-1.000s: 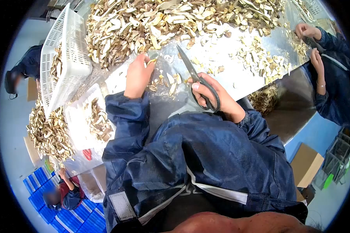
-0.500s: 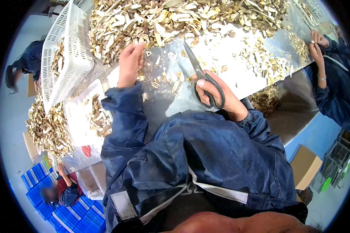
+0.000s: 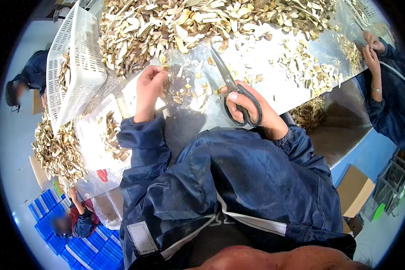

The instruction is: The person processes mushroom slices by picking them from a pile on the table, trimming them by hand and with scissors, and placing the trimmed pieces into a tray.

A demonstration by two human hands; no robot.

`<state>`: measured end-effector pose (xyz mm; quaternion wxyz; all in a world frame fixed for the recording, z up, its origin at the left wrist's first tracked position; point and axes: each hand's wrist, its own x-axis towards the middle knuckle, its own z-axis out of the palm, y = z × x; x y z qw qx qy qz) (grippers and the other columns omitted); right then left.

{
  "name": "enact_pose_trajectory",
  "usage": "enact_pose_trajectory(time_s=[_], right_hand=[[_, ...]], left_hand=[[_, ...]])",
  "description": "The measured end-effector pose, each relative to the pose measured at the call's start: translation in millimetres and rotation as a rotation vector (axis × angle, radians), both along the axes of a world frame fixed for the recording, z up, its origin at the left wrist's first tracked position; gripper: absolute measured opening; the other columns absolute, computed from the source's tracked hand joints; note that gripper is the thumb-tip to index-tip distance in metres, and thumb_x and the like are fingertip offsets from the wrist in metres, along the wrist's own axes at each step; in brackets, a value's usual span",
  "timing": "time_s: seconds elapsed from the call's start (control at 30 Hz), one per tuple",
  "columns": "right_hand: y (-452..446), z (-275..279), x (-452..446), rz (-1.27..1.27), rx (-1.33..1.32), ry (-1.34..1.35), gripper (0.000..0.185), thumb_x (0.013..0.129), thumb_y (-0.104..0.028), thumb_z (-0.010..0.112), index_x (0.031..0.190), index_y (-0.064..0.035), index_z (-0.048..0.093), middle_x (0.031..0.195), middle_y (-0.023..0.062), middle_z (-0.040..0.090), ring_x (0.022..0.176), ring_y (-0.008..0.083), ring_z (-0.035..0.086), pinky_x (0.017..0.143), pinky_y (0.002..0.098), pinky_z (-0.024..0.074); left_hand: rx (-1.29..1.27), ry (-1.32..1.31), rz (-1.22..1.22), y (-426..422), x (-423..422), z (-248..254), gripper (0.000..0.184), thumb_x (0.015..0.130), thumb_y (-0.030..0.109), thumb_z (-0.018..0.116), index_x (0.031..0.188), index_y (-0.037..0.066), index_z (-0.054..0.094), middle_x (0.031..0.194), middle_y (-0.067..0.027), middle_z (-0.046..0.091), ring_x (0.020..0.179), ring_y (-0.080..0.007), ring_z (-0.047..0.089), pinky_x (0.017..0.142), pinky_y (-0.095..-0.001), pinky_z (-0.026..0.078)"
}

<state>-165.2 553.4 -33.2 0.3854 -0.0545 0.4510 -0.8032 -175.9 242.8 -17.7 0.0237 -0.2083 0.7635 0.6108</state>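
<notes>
On the metal table (image 3: 177,123), few scraps (image 3: 205,88), large heap (image 3: 211,27) remaining.
Left hand (image 3: 150,85) pinches one slice (image 3: 163,59); right hand (image 3: 258,105) clasps scissors (image 3: 223,66).

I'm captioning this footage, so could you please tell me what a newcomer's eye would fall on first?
Probably the broad heap of brownish slices on the metal table's far side. Next, the black-handled scissors in the right hand, near the centre, then the white perforated basket at upper left.
</notes>
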Motion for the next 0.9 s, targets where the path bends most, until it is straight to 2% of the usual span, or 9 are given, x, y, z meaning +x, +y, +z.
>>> enact_pose_trajectory(time_s=[0.1, 0.27, 0.4, 0.5, 0.6, 0.63, 0.7, 0.73, 0.9], right_hand=[[-1, 2, -1, 0.016, 0.017, 0.023, 0.035, 0.104, -0.024, 0.05, 0.125, 0.0047, 0.051, 0.07, 0.0013, 0.048, 0.054, 0.0089, 0.045, 0.05, 0.0239, 0.0361], [-1, 1, 1, -0.006, 0.032, 0.069, 0.035, 0.104, -0.023, 0.05, 0.125, 0.0051, 0.051, 0.07, 0.0016, 0.048, 0.054, 0.009, 0.045, 0.05, 0.0241, 0.0362], [-1, 2, 1, -0.014, -0.025, 0.015, 0.033, 0.101, -0.023, 0.057, 0.121, 0.0023, 0.051, 0.069, -0.0004, 0.048, 0.054, 0.0075, 0.046, 0.05, 0.0221, 0.0357], [-1, 2, 2, -0.028, -0.022, 0.016, 0.033, 0.101, -0.023, 0.057, 0.121, 0.0025, 0.051, 0.07, -0.0003, 0.048, 0.054, 0.0076, 0.046, 0.05, 0.022, 0.0356], [-1, 5, 4, -0.035, -0.014, 0.028, 0.033, 0.101, -0.023, 0.057, 0.121, 0.0025, 0.051, 0.071, 0.0001, 0.048, 0.054, 0.0076, 0.046, 0.05, 0.0222, 0.0356], [-1, 5, 4, -0.041, -0.014, 0.035, 0.033, 0.101, -0.023, 0.057, 0.121, 0.0025, 0.051, 0.071, 0.0003, 0.048, 0.054, 0.0076, 0.046, 0.05, 0.0223, 0.0356], [0, 4, 4, -0.047, -0.024, 0.042, 0.033, 0.101, -0.023, 0.057, 0.121, 0.0025, 0.051, 0.072, 0.0006, 0.048, 0.054, 0.0078, 0.046, 0.05, 0.0225, 0.0356], [0, 3, 4, -0.048, -0.032, 0.039, 0.033, 0.101, -0.022, 0.057, 0.121, 0.0025, 0.051, 0.072, 0.0007, 0.049, 0.053, 0.0078, 0.046, 0.05, 0.0225, 0.0356], [2, 1, 2, -0.034, -0.056, 0.004, 0.033, 0.1, -0.023, 0.057, 0.12, 0.0027, 0.051, 0.072, 0.0009, 0.049, 0.053, 0.0082, 0.046, 0.049, 0.0229, 0.0356]], left_hand=[[0.459, 0.025, 0.035, -6, 8, 7, 0.013, 0.09, 0.006, 0.06, 0.102, 0.004, 0.055, 0.077, -0.0014, 0.054, 0.06, -0.0077, 0.045, 0.046, -0.0197, 0.032], [1.194, 0.316, -0.18, -25, 22, -1, 0.038, 0.09, 0.012, 0.052, 0.127, 0.002, 0.053, 0.113, -0.0137, 0.054, 0.073, -0.0133, 0.044, 0.047, -0.0201, 0.038], [0.998, 0.329, 0.036, -26, 16, 14, 0.044, 0.088, 0.016, 0.054, 0.131, 0.003, 0.052, 0.12, -0.0137, 0.053, 0.077, -0.0148, 0.045, 0.047, -0.0209, 0.037], [0.793, 0.186, 0.205, -33, -7, 18, 0.03, 0.092, 0.017, 0.06, 0.119, 0.004, 0.059, 0.096, -0.0045, 0.057, 0.067, -0.011, 0.046, 0.046, -0.0199, 0.033], [-0.115, 0.11, 0.113, -29, -33, -3, 0.018, 0.091, 0.018, 0.067, 0.104, 0.005, 0.067, 0.073, 0.0034, 0.053, 0.059, -0.0076, 0.048, 0.047, -0.021, 0.034], [-0.511, 0.245, 0.041, -27, -42, -12, 0.021, 0.091, 0.021, 0.068, 0.102, 0.004, 0.07, 0.071, -0.0001, 0.057, 0.063, -0.011, 0.055, 0.052, -0.0277, 0.041], [-0.939, 0.279, 0.039, -18, -49, -21, 0.024, 0.085, 0.021, 0.073, 0.097, 0.002, 0.07, 0.07, -0.0088, 0.062, 0.064, -0.0252, 0.06, 0.064, -0.0373, 0.049], [-1.037, 0.409, 0.044, -16, -51, -27, 0.024, 0.082, 0.021, 0.073, 0.096, 0.002, 0.07, 0.072, -0.0147, 0.063, 0.067, -0.0318, 0.06, 0.067, -0.0408, 0.049], [-0.779, 0.175, -0.053, -5, -29, -10, 0.022, 0.083, 0.019, 0.072, 0.094, 0.0, 0.069, 0.069, -0.0087, 0.061, 0.06, -0.0197, 0.056, 0.059, -0.035, 0.044]])
